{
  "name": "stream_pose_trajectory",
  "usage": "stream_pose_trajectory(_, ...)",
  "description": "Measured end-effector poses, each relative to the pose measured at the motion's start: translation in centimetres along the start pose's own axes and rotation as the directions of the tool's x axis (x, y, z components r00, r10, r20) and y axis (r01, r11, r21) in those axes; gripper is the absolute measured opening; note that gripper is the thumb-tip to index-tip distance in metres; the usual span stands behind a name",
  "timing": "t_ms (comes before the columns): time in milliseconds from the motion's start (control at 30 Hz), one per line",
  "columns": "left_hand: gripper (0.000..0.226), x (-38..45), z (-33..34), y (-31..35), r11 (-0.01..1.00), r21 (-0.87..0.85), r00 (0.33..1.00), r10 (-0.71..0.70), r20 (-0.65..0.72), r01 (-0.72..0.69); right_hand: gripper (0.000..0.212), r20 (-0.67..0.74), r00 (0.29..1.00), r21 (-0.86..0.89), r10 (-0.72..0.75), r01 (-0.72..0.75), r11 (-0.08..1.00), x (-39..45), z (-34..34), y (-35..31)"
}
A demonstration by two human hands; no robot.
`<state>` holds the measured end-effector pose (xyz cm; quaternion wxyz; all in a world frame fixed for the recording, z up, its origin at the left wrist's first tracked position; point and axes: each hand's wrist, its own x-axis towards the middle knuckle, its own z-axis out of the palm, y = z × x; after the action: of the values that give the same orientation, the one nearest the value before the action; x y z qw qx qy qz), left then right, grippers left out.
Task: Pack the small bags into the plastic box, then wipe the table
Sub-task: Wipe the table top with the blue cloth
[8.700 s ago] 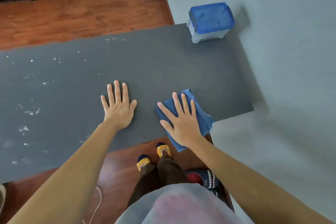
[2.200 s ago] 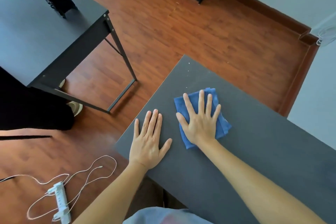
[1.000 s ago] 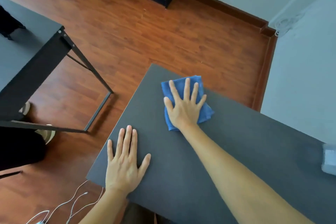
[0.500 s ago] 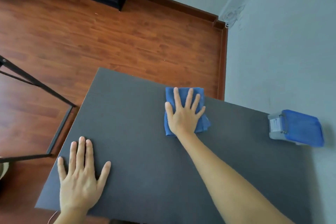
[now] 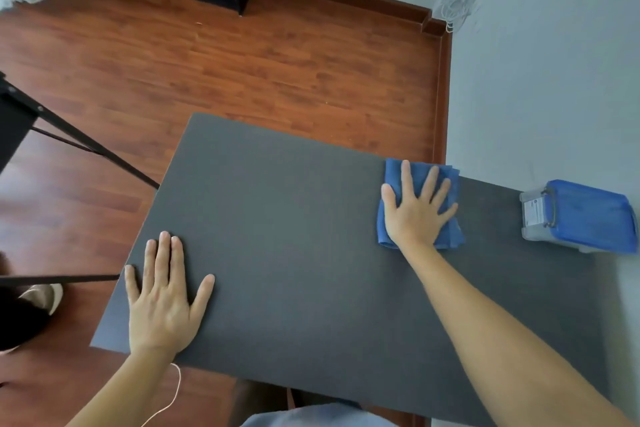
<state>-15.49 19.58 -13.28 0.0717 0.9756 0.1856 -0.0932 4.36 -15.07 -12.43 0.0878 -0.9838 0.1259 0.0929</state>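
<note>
The right hand (image 5: 417, 215) presses flat, fingers spread, on the folded blue cloth (image 5: 420, 177) at the far edge of the dark table (image 5: 294, 236), gripping nothing. The plastic box (image 5: 581, 215) sits lid-on near the right end, well apart from the cloth. The left hand (image 5: 164, 302) lies open and flat at the near left corner, with a wide bare surface between the hands.

Label on plastic box (image 5: 579, 215): white sticker (image 5: 533, 211) on the end wall facing the cloth-pressing hand; print too small to read.
Other readable text: none.

Matt dark table (image 5: 294, 236), soft blue cloth (image 5: 452, 180), plastic box (image 5: 588, 215).
</note>
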Motion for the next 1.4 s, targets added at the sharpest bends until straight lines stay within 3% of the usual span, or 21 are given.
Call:
stream_pose_trajectory(67, 0.085, 0.0, -0.4, 0.2, 1.000, 0.016, 1.000, -0.010, 0.022, 0.009, 0.063, 0.004, 0.956, -0.060, -0.294, 0.294, 0.954, -3.6, 1.9, -3.1)
stream_pose_trajectory(133, 0.085, 0.2, -0.6, 0.3, 1.000, 0.016, 0.999, -0.019, 0.026, 0.018, 0.062, 0.056, 0.827, -0.106, -0.560, 0.562, 0.820, -9.7, 3.7, -1.8)
stream_pose_trajectory(200, 0.085, 0.2, -0.3, 0.3, 1.000, 0.010, 1.000, -0.019, 0.025, 0.019, 0.063, 0.062, 0.764, -0.126, -0.642, 0.644, 0.755, -13.0, 4.0, 3.3)
stream_pose_trajectory(267, 0.084, 0.1, 0.0, 0.1, 1.000, 0.003, 1.000, -0.015, 0.021, 0.015, 0.065, 0.076, 0.846, -0.167, -0.528, 0.533, 0.829, -12.0, 2.5, 8.4)
stream_pose_trajectory(367, 0.082, 0.1, 0.6, -0.3, 1.000, -0.010, 1.000, -0.006, -0.019, 0.006, 0.071, 0.049, 0.991, -0.115, -0.121, 0.126, 0.985, -5.5, -0.5, 10.5)
stream_pose_trajectory(433, 0.082, 0.1, 0.6, -0.4, 1.000, -0.006, 1.000, -0.003, -0.015, 0.003, 0.074, 0.001, 0.998, -0.012, 0.067, -0.067, 0.998, -0.9, -1.6, 7.0)
stream_pose_trajectory(467, 0.081, 0.0, 0.5, -0.4, 1.000, -0.002, 1.000, -0.001, -0.008, 0.001, 0.074, -0.014, 0.996, 0.021, 0.086, -0.086, 0.996, 0.5, -1.5, 4.2)
stream_pose_trajectory(567, 0.080, 0.0, 0.3, -0.6, 1.000, 0.004, 1.000, 0.007, -0.016, -0.007, 0.067, 0.006, 0.984, -0.019, -0.178, 0.178, 0.984, -1.4, 1.7, -4.7)
stream_pose_trajectory(633, 0.081, 0.2, 0.0, -0.6, 1.000, -0.006, 1.000, 0.002, -0.001, -0.002, 0.064, 0.002, 0.896, -0.085, -0.444, 0.442, 0.893, -7.7, 4.1, -8.5)
stream_pose_trajectory(733, 0.080, 0.3, 0.2, -0.7, 0.999, -0.027, 1.000, 0.018, 0.014, -0.017, 0.065, 0.071, 0.687, -0.127, -0.723, 0.726, 0.676, -17.8, 6.3, -5.3)
stream_pose_trajectory(800, 0.077, 0.0, 0.3, -1.7, 0.997, -0.052, 0.998, 0.056, 0.029, -0.055, 0.065, 0.109, 0.620, -0.150, -0.777, 0.783, 0.604, -19.8, 5.9, 0.0)
stream_pose_trajectory(833, 0.076, -0.5, 0.4, -2.4, 0.996, -0.052, 0.997, 0.075, 0.027, -0.073, 0.065, 0.129, 0.659, -0.176, -0.741, 0.750, 0.637, -19.1, 5.1, 2.1)
stream_pose_trajectory(867, 0.074, -1.2, 0.5, -3.2, 0.995, -0.046, 0.996, 0.085, 0.016, -0.084, 0.065, 0.130, 0.746, -0.202, -0.653, 0.664, 0.720, -17.7, 4.2, 3.4)
stream_pose_trajectory(933, 0.073, -2.3, 0.6, -4.6, 0.996, -0.037, 0.996, 0.085, -0.011, -0.086, 0.069, 0.062, 0.937, -0.189, -0.344, 0.349, 0.918, -13.9, 2.9, 2.6)
stream_pose_trajectory(1000, 0.072, -2.9, 0.4, -5.1, 0.996, -0.044, 0.997, 0.074, -0.009, -0.074, 0.071, -0.014, 1.000, -0.032, -0.017, 0.017, 0.999, -11.0, 2.3, -2.1)
stream_pose_trajectory(1033, 0.072, -3.0, 0.4, -5.2, 0.996, -0.052, 0.997, 0.074, -0.002, -0.074, 0.070, -0.025, 0.999, 0.020, 0.047, -0.047, 0.999, -10.4, 2.4, -5.2)
stream_pose_trajectory(1067, 0.072, -3.1, 0.3, -5.1, 0.995, -0.057, 0.997, 0.078, 0.006, -0.077, 0.068, -0.032, 0.999, 0.035, 0.031, -0.030, 0.999, -10.6, 3.1, -8.3)
stream_pose_trajectory(1133, 0.072, -2.9, 0.1, -5.1, 0.994, -0.064, 0.996, 0.089, 0.024, -0.087, 0.063, -0.034, 0.983, -0.013, -0.181, 0.181, 0.983, -13.7, 5.3, -13.9)
stream_pose_trajectory(1233, 0.071, -2.9, -0.2, -5.3, 0.991, -0.068, 0.993, 0.115, 0.035, -0.113, 0.058, -0.016, 0.859, -0.081, -0.511, 0.508, 0.857, -21.8, 8.3, -16.0)
stream_pose_trajectory(1333, 0.068, -2.9, -0.2, -5.3, 0.990, -0.080, 0.992, 0.123, 0.038, -0.120, 0.058, -0.022, 0.838, -0.113, -0.545, 0.540, 0.834, -25.5, 8.5, -8.3)
stream_pose_trajectory(1400, 0.069, -3.0, -0.2, -5.3, 0.987, -0.095, 0.990, 0.132, 0.043, -0.127, 0.059, -0.024, 0.926, -0.158, -0.376, 0.368, 0.916, -25.4, 7.1, -1.4)
